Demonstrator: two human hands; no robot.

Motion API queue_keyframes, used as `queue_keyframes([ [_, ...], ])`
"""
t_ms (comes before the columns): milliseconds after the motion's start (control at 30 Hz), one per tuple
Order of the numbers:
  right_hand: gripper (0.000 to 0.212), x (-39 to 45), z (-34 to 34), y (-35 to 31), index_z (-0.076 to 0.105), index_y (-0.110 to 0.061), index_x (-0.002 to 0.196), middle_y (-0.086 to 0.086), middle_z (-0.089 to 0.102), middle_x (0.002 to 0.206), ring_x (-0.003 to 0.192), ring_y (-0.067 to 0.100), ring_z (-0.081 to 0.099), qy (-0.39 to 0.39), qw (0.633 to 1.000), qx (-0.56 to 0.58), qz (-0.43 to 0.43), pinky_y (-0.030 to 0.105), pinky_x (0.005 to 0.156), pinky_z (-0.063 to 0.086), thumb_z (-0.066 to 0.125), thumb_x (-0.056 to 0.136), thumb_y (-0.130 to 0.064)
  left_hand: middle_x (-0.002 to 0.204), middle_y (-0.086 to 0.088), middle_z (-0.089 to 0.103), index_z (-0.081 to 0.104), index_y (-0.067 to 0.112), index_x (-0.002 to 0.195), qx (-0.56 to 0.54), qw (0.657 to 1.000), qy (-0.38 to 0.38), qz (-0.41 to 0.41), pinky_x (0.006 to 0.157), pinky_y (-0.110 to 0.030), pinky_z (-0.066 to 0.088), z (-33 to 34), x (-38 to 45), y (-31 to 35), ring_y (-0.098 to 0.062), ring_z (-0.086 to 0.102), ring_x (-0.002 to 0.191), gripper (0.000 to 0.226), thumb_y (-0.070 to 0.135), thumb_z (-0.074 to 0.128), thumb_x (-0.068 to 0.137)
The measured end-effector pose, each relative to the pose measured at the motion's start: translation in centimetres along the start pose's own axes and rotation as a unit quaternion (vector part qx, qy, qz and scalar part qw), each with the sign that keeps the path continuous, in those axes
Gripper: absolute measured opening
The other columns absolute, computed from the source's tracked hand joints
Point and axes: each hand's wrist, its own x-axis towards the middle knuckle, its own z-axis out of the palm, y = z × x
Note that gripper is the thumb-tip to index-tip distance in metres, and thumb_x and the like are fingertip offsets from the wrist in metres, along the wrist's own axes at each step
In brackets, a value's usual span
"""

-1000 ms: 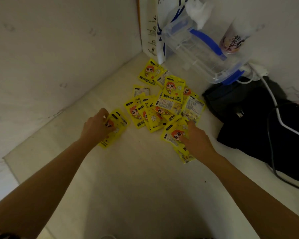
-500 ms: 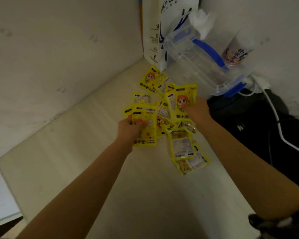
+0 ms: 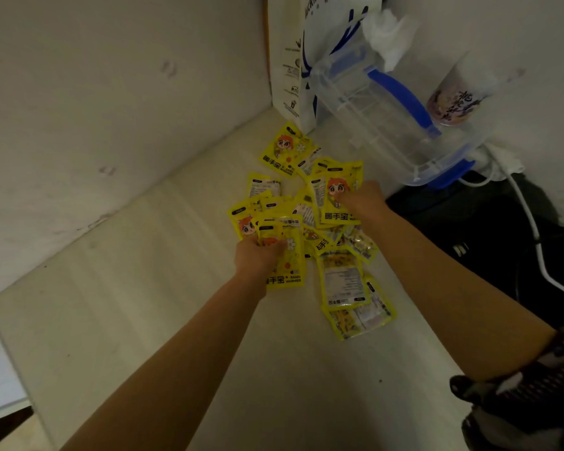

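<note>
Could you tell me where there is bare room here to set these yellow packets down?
The surface is bare between the left wall and the left hand, and between the forearms. Crowded: the far corner with packet pile, paper bag and clear container; the black bag fills the right.

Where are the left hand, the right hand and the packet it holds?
left hand (image 3: pixel 258 255): head view, back of the hand.
right hand (image 3: pixel 367 200): head view, back of the hand.
packet (image 3: pixel 335 187): head view, cartoon face print.
</note>
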Motion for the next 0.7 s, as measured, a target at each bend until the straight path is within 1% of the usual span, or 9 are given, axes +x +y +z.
queue_keyframes([
  [100,0.064,0.2,-0.1,-0.2,0.047,0.001,0.130,0.017,0.056,0.129,0.117,0.034,0.056,-0.014,0.998,0.049,0.028,0.047,0.097,0.049,0.077,0.078,-0.021,0.091,-0.011,0.073,0.070,0.017,0.086,-0.011,1.000,0.000,-0.006,0.070,-0.045,0.060,0.2,-0.1,0.0,-0.028,0.071,0.078,0.010,0.011,0.073,0.079],
  [167,0.067,0.3,-0.2,-0.4,0.046,0.001,0.131,0.017,0.055,0.131,0.118,0.033,0.056,-0.026,0.995,0.087,0.045,0.048,0.098,0.048,0.080,0.075,-0.017,0.092,-0.011,0.072,0.071,0.015,0.093,-0.025,1.000,-0.004,-0.007,0.066,-0.041,0.059,0.1,-0.1,0.0,-0.029,0.071,0.079,0.014,0.009,0.072,0.080],
  [233,0.068,0.4,-0.2,-0.8,0.044,0.001,0.132,0.018,0.053,0.134,0.121,0.032,0.054,-0.031,0.992,0.110,0.057,0.048,0.099,0.047,0.079,0.075,-0.014,0.089,-0.010,0.072,0.070,0.016,0.089,-0.036,0.999,-0.011,-0.003,0.066,-0.040,0.059,-0.2,-0.2,-0.1,-0.029,0.071,0.077,0.012,0.007,0.071,0.081],
  [333,0.069,0.6,-0.1,-1.2,0.037,0.001,0.134,0.017,0.047,0.138,0.126,0.031,0.049,-0.026,0.991,0.119,0.062,0.043,0.102,0.044,0.076,0.079,-0.013,0.084,-0.008,0.071,0.068,0.019,0.081,-0.045,0.999,-0.023,0.001,0.070,-0.043,0.059,-0.5,-0.4,-0.2,-0.026,0.069,0.072,0.014,0.005,0.069,0.082],
  [400,0.068,0.7,0.1,-1.4,0.038,0.002,0.134,0.017,0.047,0.139,0.127,0.031,0.048,-0.024,0.990,0.124,0.065,0.040,0.100,0.044,0.075,0.079,-0.013,0.084,-0.009,0.071,0.068,0.017,0.082,-0.044,0.999,-0.024,0.003,0.071,-0.043,0.059,-0.7,-0.4,-0.2,-0.026,0.069,0.071,0.012,0.005,0.070,0.082],
  [500,0.066,0.7,0.3,-1.1,0.039,0.001,0.133,0.017,0.049,0.137,0.125,0.030,0.049,-0.020,0.991,0.126,0.051,0.037,0.097,0.044,0.075,0.080,-0.016,0.085,-0.009,0.071,0.068,0.016,0.084,-0.046,0.999,-0.021,0.004,0.067,-0.038,0.059,-1.1,-0.3,-0.2,-0.025,0.069,0.072,0.011,0.005,0.070,0.082],
  [533,0.068,0.5,0.2,-1.0,0.039,0.000,0.133,0.016,0.049,0.136,0.124,0.030,0.050,-0.021,0.990,0.128,0.050,0.038,0.096,0.045,0.076,0.079,-0.017,0.086,-0.010,0.071,0.068,0.016,0.084,-0.044,0.999,-0.018,0.004,0.066,-0.037,0.059,-1.3,-0.3,-0.2,-0.025,0.069,0.072,0.010,0.006,0.070,0.082],
  [600,0.071,0.1,0.0,-0.8,0.040,-0.001,0.132,0.016,0.052,0.132,0.120,0.031,0.053,-0.028,0.988,0.141,0.047,0.043,0.096,0.048,0.079,0.075,-0.018,0.090,-0.012,0.072,0.068,0.014,0.087,-0.040,0.999,-0.013,0.003,0.068,-0.040,0.059,-1.8,-0.2,-0.2,-0.028,0.070,0.075,0.009,0.007,0.071,0.081],
  [700,0.078,0.2,-0.5,0.3,0.048,-0.004,0.128,0.017,0.058,0.127,0.113,0.034,0.059,-0.048,0.984,0.166,0.050,0.054,0.092,0.050,0.087,0.063,-0.022,0.092,-0.014,0.072,0.068,0.014,0.088,-0.039,0.999,-0.003,0.003,0.073,-0.046,0.059,-2.7,-0.2,-0.3,-0.031,0.070,0.079,0.011,0.010,0.073,0.080],
])
